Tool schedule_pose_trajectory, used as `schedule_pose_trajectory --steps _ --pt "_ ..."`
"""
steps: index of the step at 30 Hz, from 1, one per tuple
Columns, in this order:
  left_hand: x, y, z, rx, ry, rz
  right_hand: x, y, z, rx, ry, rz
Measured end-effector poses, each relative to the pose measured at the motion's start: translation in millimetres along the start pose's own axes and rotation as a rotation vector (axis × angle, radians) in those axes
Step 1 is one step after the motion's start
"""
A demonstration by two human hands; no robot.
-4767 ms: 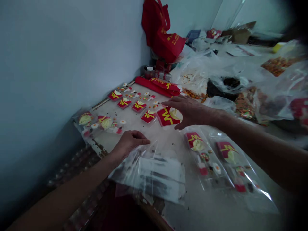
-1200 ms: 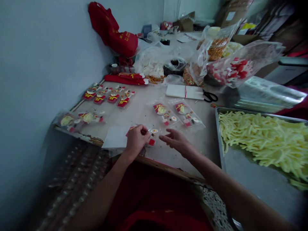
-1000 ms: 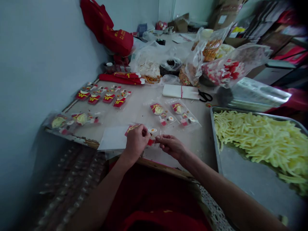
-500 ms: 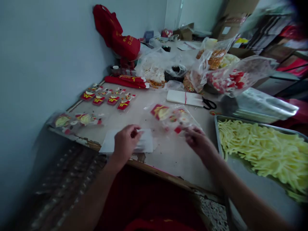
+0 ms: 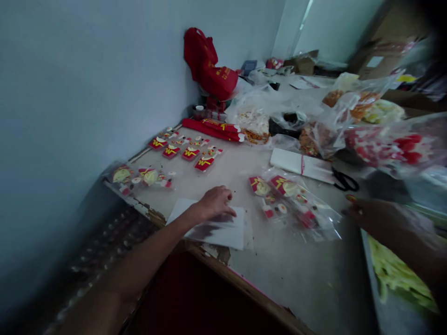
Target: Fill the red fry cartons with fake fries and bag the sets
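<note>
My left hand (image 5: 217,204) hovers over a stack of flat clear plastic bags (image 5: 223,235) at the table's near edge, fingers curved and apart, nothing visible between them. Far to the right, my right hand (image 5: 372,217) is smeared by motion, so its fingers do not show clearly. It is close to a small orange piece (image 5: 351,197) and the tray of pale yellow fry-shaped pieces (image 5: 398,270). Between my hands lie two clear bags, a nearer one (image 5: 260,186) and one beside it (image 5: 288,186), each with a red fry carton and small food-shaped pieces inside.
Several packed red cartons (image 5: 190,153) stand in a row at the left, with filled bags (image 5: 150,177) nearer the edge. Black-handled scissors (image 5: 345,179) lie by a banded white stack (image 5: 296,165). Bags of red and white pieces (image 5: 408,149) and a red cloth bag (image 5: 218,79) are farther back.
My right hand has let go of a filled bag, now lying beside another, and moved right toward the tray. My left hand has opened over the stack. The view has turned left.
</note>
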State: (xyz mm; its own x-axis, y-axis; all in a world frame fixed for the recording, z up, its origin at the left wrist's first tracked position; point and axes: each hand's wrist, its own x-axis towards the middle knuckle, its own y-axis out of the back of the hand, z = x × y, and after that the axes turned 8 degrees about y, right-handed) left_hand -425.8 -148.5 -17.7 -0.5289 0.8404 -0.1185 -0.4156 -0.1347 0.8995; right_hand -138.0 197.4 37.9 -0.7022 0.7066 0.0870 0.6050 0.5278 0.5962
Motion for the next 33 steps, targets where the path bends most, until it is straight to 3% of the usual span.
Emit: schedule_pose_trajectory --steps 2,4,7,10,12,15,18,21,25,29,33 --pt "3.5 -5.0 4.2 0.006 -0.031 -0.009 25.7 -40.9 -45.2 -0.368 0.345 -0.188" --pt "12.0 -7.6 5.7 -0.029 0.006 -0.110 57.2 -106.4 -97.0 -0.406 0.619 -0.412" --pt "24.1 0.5 -2.1 -0.125 0.075 -0.243 106.7 -217.3 -166.0 -0.408 1.073 -0.608" --pt "20.0 20.6 -23.2 -0.159 0.062 -0.146 145.7 -299.4 -213.5 -0.554 1.272 -0.768" --pt "6.5 34.5 -41.7 -0.169 0.104 -0.063 162.4 -328.4 -232.5 -0.640 1.325 -0.843" --pt "-18.6 47.9 -67.7 -0.342 0.289 -0.040 175.7 -345.0 -241.1 -0.666 1.248 -0.883" --pt "-33.9 51.2 -82.8 -0.675 0.434 -0.116 179.3 -353.6 -230.0 -0.674 1.161 -0.860" --pt "-36.7 49.2 -86.7 -0.881 0.396 -0.195 177.9 -362.7 -215.2 -0.680 1.147 -0.837" --pt "-41.1 47.2 -87.3 -0.976 0.420 -0.222 179.1 -358.4 -215.5 -0.679 1.159 -0.834" --pt "-51.2 51.4 -88.6 -1.077 0.551 -0.164 186.0 -347.4 -229.5 -0.569 1.274 -0.907" --pt "-55.3 53.7 -91.2 -1.181 0.650 -0.051 191.2 -358.7 -234.3 -0.737 1.306 -1.016"
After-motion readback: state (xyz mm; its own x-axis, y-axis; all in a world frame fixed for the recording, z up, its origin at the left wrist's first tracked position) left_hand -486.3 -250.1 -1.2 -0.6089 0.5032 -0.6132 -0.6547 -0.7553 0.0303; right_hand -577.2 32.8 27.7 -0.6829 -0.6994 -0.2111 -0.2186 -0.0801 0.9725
